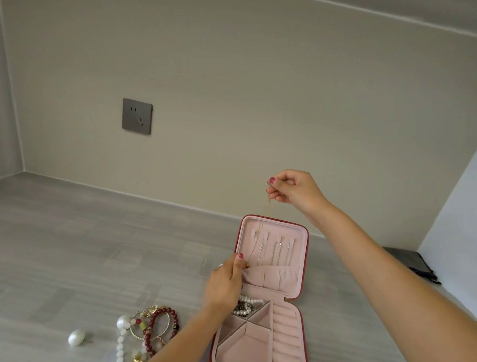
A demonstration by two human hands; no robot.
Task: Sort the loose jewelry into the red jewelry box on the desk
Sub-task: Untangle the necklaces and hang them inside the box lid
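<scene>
Gold chain (261,228), super thin, is strung between both hands over the open red jewelry box (264,311) on the worktop (83,254). Right hand (291,189) pinches its top, left hand (225,282) pinches the bottom at the lid pocket. Looks like the hanging step; next it needs hooking on, carefully. Bead pile (148,333) waits left.

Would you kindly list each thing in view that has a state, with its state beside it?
red jewelry box: open, lid upright
thin gold chain: held taut in front of the lid
right hand: pinches the chain's top end
left hand: holds the chain's lower end at the lid pocket
pearl strand: inside the box's rear compartment
bead bracelets: loose on the desk
single pearl: loose on the desk
</scene>
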